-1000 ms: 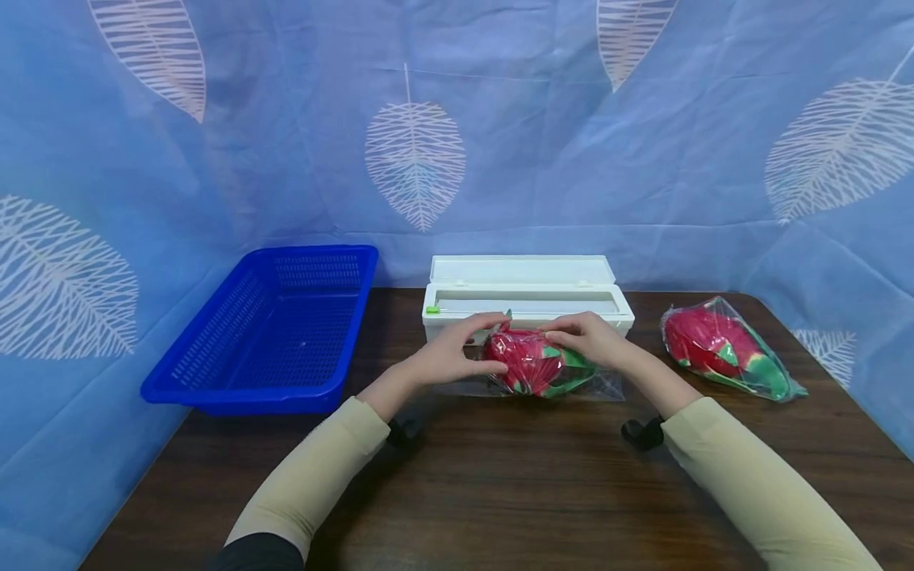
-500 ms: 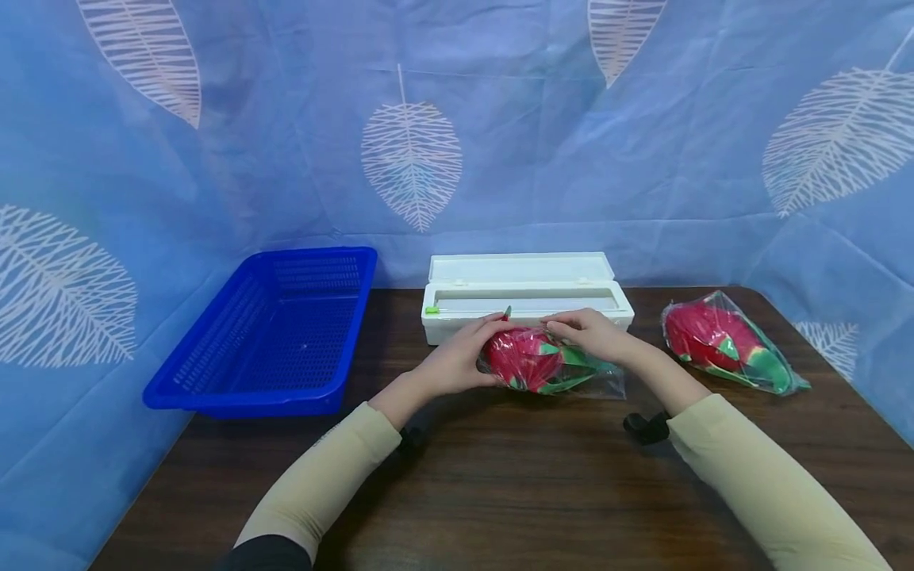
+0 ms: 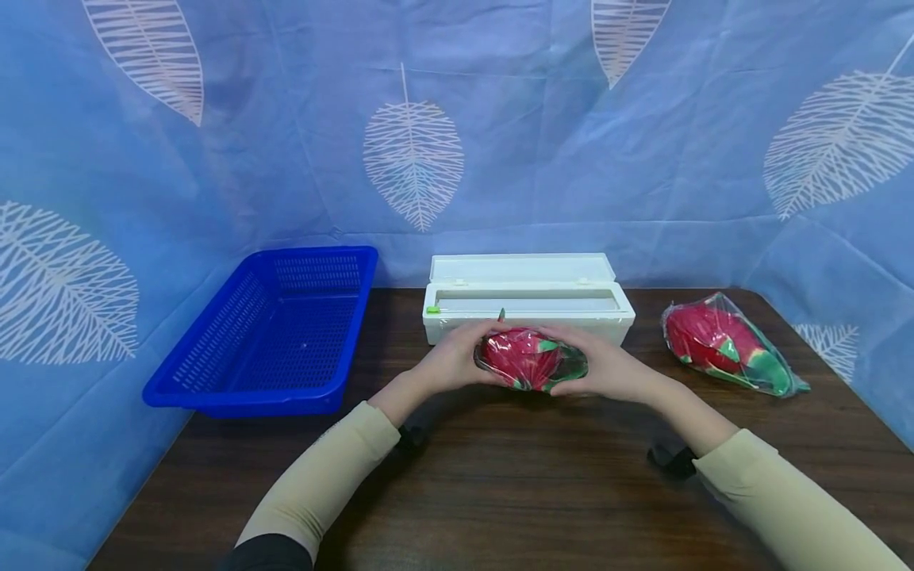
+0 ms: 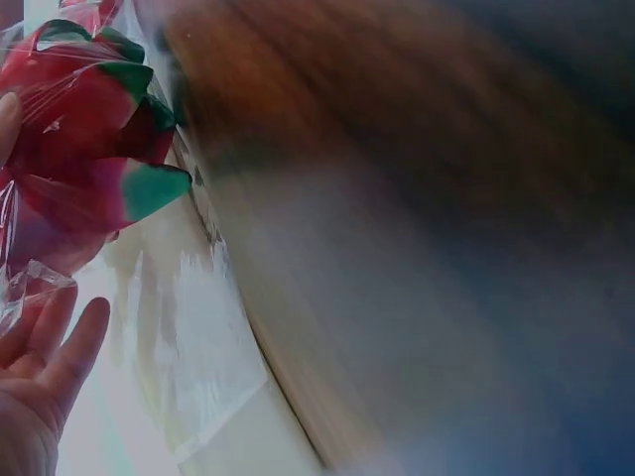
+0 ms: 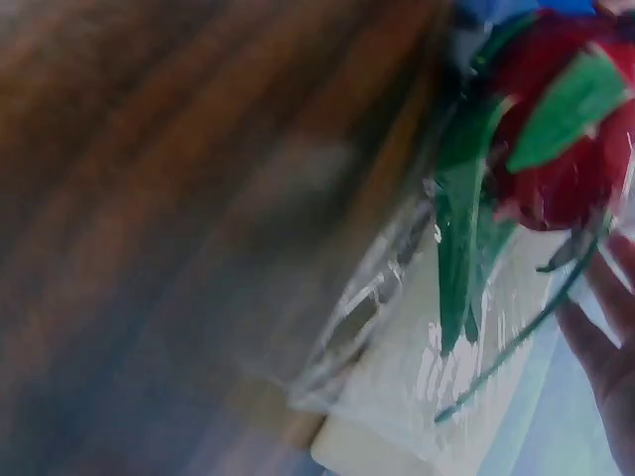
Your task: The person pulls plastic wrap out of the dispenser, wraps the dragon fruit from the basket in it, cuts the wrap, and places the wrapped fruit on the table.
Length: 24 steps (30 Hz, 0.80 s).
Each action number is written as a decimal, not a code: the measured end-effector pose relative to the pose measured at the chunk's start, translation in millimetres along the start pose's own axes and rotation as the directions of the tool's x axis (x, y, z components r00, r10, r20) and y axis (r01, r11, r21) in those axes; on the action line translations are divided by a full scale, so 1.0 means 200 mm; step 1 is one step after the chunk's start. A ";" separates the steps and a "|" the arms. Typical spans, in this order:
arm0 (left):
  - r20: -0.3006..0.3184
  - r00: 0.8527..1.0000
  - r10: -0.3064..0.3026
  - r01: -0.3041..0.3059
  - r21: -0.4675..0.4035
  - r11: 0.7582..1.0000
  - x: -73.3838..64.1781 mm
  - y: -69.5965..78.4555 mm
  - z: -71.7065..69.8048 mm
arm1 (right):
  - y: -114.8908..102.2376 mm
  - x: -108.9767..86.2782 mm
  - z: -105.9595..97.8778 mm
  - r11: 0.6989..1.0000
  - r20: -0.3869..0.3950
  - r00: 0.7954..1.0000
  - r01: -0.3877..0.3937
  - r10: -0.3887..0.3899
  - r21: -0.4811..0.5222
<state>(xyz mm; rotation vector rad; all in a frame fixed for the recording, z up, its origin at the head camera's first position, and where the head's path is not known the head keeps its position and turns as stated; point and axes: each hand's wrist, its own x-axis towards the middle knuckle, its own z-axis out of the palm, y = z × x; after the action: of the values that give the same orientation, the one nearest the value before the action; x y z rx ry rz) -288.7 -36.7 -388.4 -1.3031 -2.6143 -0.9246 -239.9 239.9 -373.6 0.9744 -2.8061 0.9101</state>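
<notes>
A red dragon fruit [image 3: 524, 357] with green leafy tips, covered in clear cling film, sits between my two hands in front of a white box. My left hand [image 3: 450, 357] holds its left end, fingers behind and thumb in front. At the other end my right hand [image 3: 607, 366] grips it the same way. In the left wrist view, film stretches over the dragon fruit [image 4: 79, 129] beside the fingers of my left hand [image 4: 45, 367]. The right wrist view shows long green leaves [image 5: 461, 218] and loose film near my right hand [image 5: 610, 337].
The white cling film dispenser [image 3: 528, 323] stands behind the hands with its lid [image 3: 521, 268] raised and a green slider [image 3: 432, 310] at its left. A blue basket [image 3: 336, 392] is at the left. Another wrapped dragon fruit [image 3: 721, 341] lies right on the dark wooden table [image 3: 528, 492].
My left hand has closed in around the fruit's left end. My right hand has gone from pinching at its top to gripping its right end, thumb in front, pressing the loose film in.
</notes>
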 end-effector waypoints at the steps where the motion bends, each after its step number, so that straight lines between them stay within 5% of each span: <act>1: -0.001 1.000 -0.007 0.007 -0.005 1.000 0.00 0.00 0.00 | 0.00 0.00 0.01 1.000 -0.001 1.000 0.006 -0.006 -0.028; 7: -0.018 0.999 -0.049 0.047 -0.081 0.996 0.01 0.01 0.01 | 0.01 0.05 0.07 0.992 -0.053 0.998 0.026 -0.033 -0.125; 17: -0.041 0.973 -0.226 0.217 -0.157 0.963 0.02 0.01 0.04 | 0.02 0.12 0.03 0.994 0.000 0.998 -0.070 0.070 -0.086; 24: -0.033 0.969 -0.246 0.236 -0.179 0.955 0.03 -0.01 0.03 | 0.04 0.15 0.03 0.993 0.025 0.994 -0.109 0.110 -0.045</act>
<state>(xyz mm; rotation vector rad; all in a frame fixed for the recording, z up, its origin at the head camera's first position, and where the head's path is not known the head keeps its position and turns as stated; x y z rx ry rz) -292.8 -30.6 -393.1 -0.9848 -2.7449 -1.2309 -268.1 224.5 -375.3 0.8418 -2.9143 0.8491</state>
